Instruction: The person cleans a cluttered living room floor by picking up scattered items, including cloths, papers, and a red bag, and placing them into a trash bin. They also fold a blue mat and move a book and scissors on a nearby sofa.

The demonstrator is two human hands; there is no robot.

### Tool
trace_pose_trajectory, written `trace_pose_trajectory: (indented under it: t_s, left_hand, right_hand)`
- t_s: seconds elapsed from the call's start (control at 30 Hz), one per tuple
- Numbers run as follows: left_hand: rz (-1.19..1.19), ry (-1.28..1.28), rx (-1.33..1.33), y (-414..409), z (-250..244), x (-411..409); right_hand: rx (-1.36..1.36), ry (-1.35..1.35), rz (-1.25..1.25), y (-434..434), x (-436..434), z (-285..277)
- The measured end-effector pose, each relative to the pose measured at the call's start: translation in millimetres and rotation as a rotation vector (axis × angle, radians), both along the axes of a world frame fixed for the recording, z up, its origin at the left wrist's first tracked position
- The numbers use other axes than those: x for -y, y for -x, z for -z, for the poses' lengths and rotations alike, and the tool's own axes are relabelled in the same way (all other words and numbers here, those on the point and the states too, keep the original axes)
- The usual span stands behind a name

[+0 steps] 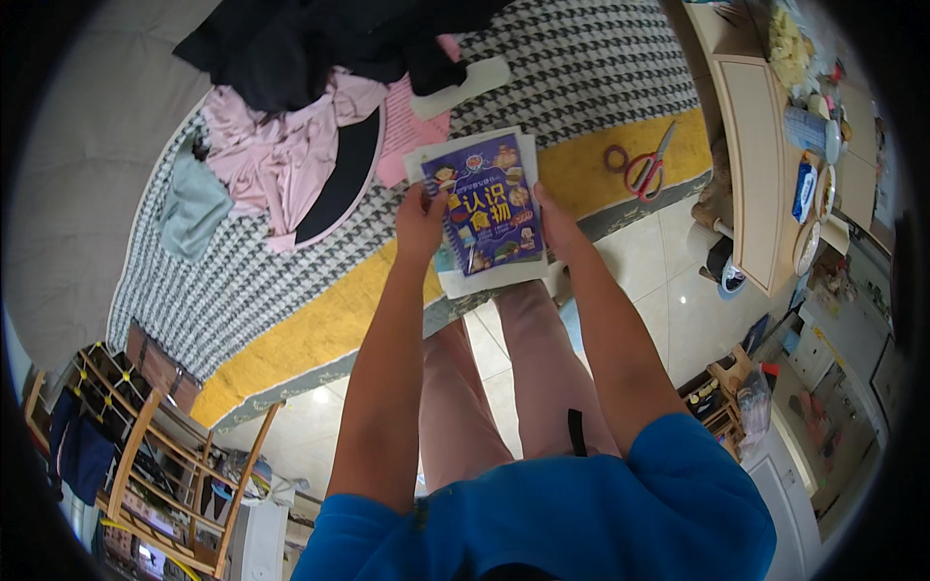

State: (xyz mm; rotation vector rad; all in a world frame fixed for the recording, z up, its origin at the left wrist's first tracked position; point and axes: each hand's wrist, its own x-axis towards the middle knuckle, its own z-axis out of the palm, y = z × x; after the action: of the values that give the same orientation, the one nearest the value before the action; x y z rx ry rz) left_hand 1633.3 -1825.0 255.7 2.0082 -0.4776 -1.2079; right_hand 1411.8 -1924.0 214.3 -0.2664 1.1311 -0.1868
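Note:
A purple spiral-bound booklet [487,240] with printed food pictures and large writing lies face up on a stack of pale books or papers [540,163]. My left hand [421,221] grips the stack's left side, its thumb over the booklet's edge. At the right side my right hand [554,221] holds the pale sheets underneath. The stack is just over the front edge of a padded seat or bed covered by a houndstooth cloth with a yellow border [305,334]. To the right, red-handled scissors [647,174] rest on the yellow border beside a dark red ring [616,157], perhaps tape.
Pink clothing [280,156], a black garment [320,51], a grey cloth [192,207] and pink sheets [410,116] are spread over the cover. A wooden cabinet [752,160] borders the right. Wooden chair-like frames [182,472] stand at lower left on the tiled floor [639,272].

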Motion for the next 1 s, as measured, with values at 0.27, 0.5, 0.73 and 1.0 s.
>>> trace_pose_trajectory:
  t_s: [0.27,0.5,0.73,1.0]
  left_hand:
    - [-0.037,-0.141,0.464,44,30,-25]
    - [-0.192,-0.184,-0.341,30,-2,-4]
    - [0.001,0.058,0.098,42,-22,146]
    - [0.276,0.091,0.565,11,21,289]
  right_hand:
    - [-0.426,0.655,-0.505,-11,-19,-4]
    - [-0.397,0.634,-0.357,18,-33,-54]
    - [-0.325,0.651,-0.041,21,78,-68]
    - [-0.826,1.046,-0.608,-10,242,-42]
